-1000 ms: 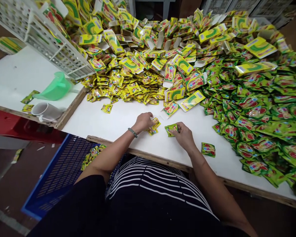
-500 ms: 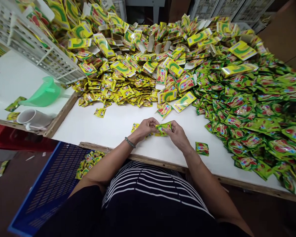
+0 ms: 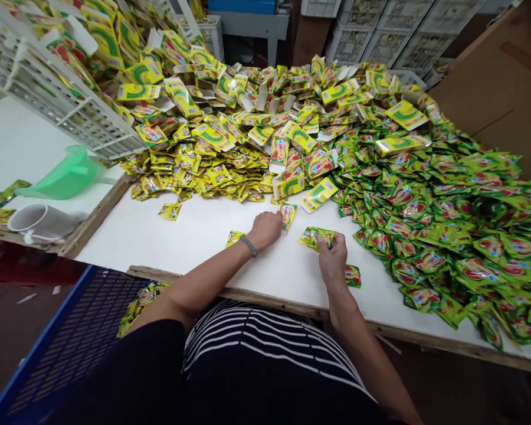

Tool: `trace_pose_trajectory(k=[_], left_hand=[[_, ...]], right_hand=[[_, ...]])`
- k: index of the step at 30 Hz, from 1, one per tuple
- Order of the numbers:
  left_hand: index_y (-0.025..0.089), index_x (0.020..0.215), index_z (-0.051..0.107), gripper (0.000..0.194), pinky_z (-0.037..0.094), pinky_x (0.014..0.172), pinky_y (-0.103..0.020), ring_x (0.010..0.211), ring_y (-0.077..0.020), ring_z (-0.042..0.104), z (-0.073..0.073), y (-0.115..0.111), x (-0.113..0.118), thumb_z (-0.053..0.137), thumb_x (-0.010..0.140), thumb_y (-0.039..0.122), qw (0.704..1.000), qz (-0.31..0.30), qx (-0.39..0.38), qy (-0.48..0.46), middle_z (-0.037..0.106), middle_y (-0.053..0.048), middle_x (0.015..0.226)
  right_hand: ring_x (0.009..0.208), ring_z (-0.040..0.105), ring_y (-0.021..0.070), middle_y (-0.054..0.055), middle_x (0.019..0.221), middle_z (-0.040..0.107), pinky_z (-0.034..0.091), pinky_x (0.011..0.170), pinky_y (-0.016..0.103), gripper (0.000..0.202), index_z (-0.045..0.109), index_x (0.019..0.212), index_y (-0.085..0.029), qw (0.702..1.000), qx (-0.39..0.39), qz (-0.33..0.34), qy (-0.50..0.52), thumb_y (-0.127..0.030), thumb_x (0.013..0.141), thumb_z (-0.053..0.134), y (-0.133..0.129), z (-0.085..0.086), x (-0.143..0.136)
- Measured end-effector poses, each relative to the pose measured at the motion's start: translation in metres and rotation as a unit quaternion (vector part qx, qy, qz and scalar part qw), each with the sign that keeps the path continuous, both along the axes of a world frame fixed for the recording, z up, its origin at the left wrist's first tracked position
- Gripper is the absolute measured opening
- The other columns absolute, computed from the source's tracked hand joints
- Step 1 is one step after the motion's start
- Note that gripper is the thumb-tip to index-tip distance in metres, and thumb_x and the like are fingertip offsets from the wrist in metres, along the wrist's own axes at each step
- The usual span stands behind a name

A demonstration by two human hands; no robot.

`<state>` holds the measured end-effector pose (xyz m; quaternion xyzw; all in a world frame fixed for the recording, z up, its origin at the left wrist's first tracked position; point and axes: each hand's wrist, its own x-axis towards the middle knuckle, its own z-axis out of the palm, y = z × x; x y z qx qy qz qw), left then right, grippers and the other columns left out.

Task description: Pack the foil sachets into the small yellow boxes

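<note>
My left hand [image 3: 265, 228] reaches forward on the white table [image 3: 212, 233], its curled fingers pinching a yellow packet [image 3: 288, 213] at the near edge of the pile. A loose yellow sachet [image 3: 233, 237] lies by its wrist, which wears a bracelet. My right hand [image 3: 334, 258] grips a small bundle of green and yellow sachets [image 3: 316, 236] just above the table. One green sachet [image 3: 353, 275] lies beside that wrist.
A big heap of yellow sachets and flat cartons [image 3: 230, 136] fills the back, with green sachets [image 3: 446, 218] on the right. A white crate [image 3: 57, 94] leans at left, near a green scoop [image 3: 62, 177] and a white cup [image 3: 35, 221]. A blue crate [image 3: 75, 336] sits below the table.
Both hands held the bundle together half a second ago. Now they have parted: the left went forward to a packet at the pile's edge, and the right kept the bundle and moved right.
</note>
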<state>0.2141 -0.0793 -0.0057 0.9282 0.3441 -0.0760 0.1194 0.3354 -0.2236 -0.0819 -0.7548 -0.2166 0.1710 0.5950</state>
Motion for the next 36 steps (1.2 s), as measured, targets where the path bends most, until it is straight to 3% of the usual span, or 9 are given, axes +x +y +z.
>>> trace_pose_trajectory(k=[3, 7, 10, 13, 16, 20, 27, 33, 36], left_hand=[[0.005, 0.1, 0.068, 0.028, 0.049, 0.077, -0.038, 0.092, -0.0308, 0.066, 0.015, -0.015, -0.007, 0.049, 0.087, 0.02, 0.999, 0.004, 0.003, 0.042, 0.068, -0.022, 0.09], [0.011, 0.109, 0.065, 0.033, 0.046, 0.086, -0.04, 0.113, -0.0327, 0.055, 0.038, -0.012, 0.0, 0.061, 0.076, 0.013, 0.983, -0.176, 0.018, 0.056, 0.064, -0.02, 0.112], [0.019, 0.111, 0.064, 0.049, 0.044, 0.091, -0.037, 0.126, -0.0325, 0.044, 0.035, -0.013, 0.008, 0.075, 0.063, 0.014, 0.943, -0.317, -0.036, 0.094, 0.06, -0.014, 0.125], [0.017, 0.105, 0.064, 0.034, 0.045, 0.083, -0.033, 0.105, -0.0271, 0.058, 0.02, -0.023, 0.004, 0.067, 0.072, 0.012, 0.93, -0.344, -0.073, 0.107, 0.067, -0.014, 0.106], [0.014, 0.099, 0.064, 0.023, 0.044, 0.074, -0.033, 0.09, -0.027, 0.063, 0.008, -0.025, -0.013, 0.066, 0.077, 0.021, 0.952, -0.276, -0.1, 0.084, 0.068, -0.015, 0.094], [0.016, 0.108, 0.059, 0.045, 0.042, 0.067, -0.03, 0.083, -0.0249, 0.062, 0.001, -0.019, -0.043, 0.069, 0.074, 0.044, 0.979, -0.07, -0.19, -0.029, 0.068, -0.01, 0.093], [0.013, 0.1, 0.06, 0.044, 0.042, 0.064, -0.024, 0.072, -0.0133, 0.058, -0.013, -0.032, -0.065, 0.07, 0.072, 0.046, 0.819, 0.087, -0.476, -0.309, 0.067, -0.004, 0.087], [0.013, 0.092, 0.065, 0.039, 0.037, 0.054, -0.022, 0.06, -0.0104, 0.054, -0.011, -0.037, -0.063, 0.074, 0.068, 0.043, 0.818, 0.126, -0.466, -0.314, 0.065, -0.001, 0.072], [0.013, 0.093, 0.065, 0.04, 0.036, 0.051, -0.022, 0.056, -0.01, 0.053, -0.013, -0.037, -0.064, 0.075, 0.068, 0.043, 0.807, 0.163, -0.462, -0.329, 0.064, 0.0, 0.067]], right_hand=[[0.078, 0.058, 0.0173, 0.002, 0.085, 0.063, 0.049, 0.073, 0.033, 0.038, 0.052, 0.095, -0.02, 0.999, -0.002, -0.042, -0.005, -0.049, 0.073, 0.065, 0.0, -0.002, 0.008], [0.075, 0.058, 0.0159, 0.001, 0.084, 0.063, 0.049, 0.072, 0.032, 0.038, 0.052, 0.095, -0.02, 0.999, 0.022, -0.043, 0.011, -0.049, 0.074, 0.064, 0.003, -0.003, 0.013], [0.075, 0.059, 0.0155, 0.001, 0.084, 0.063, 0.05, 0.073, 0.033, 0.036, 0.052, 0.092, -0.02, 0.998, 0.026, -0.049, 0.012, -0.048, 0.073, 0.065, 0.003, -0.002, 0.013], [0.078, 0.059, 0.0159, 0.001, 0.085, 0.063, 0.051, 0.077, 0.034, 0.034, 0.052, 0.09, -0.02, 0.998, 0.032, -0.055, 0.014, -0.046, 0.073, 0.066, 0.002, 0.001, 0.013], [0.082, 0.061, 0.0159, 0.001, 0.091, 0.064, 0.052, 0.081, 0.035, 0.034, 0.052, 0.093, -0.021, 0.995, 0.077, -0.011, 0.059, -0.044, 0.073, 0.067, 0.003, 0.006, 0.011], [0.087, 0.062, 0.0151, 0.001, 0.098, 0.063, 0.051, 0.087, 0.037, 0.034, 0.051, 0.097, -0.023, 0.978, 0.166, 0.051, 0.111, -0.04, 0.073, 0.069, 0.004, 0.015, 0.004], [0.079, 0.058, 0.0186, 0.0, 0.085, 0.062, 0.049, 0.075, 0.032, 0.025, 0.053, 0.096, -0.024, 0.964, -0.004, 0.264, -0.029, -0.038, 0.078, 0.062, 0.001, 0.044, 0.004], [0.07, 0.053, 0.0171, -0.001, 0.076, 0.06, 0.042, 0.067, 0.03, 0.017, 0.058, 0.095, -0.022, 0.914, -0.108, 0.362, -0.151, -0.033, 0.082, 0.055, 0.004, 0.071, 0.007], [0.074, 0.055, 0.017, -0.001, 0.081, 0.062, 0.043, 0.07, 0.029, 0.02, 0.059, 0.096, -0.022, 0.931, -0.063, 0.33, -0.142, -0.036, 0.082, 0.057, 0.007, 0.075, 0.009]])
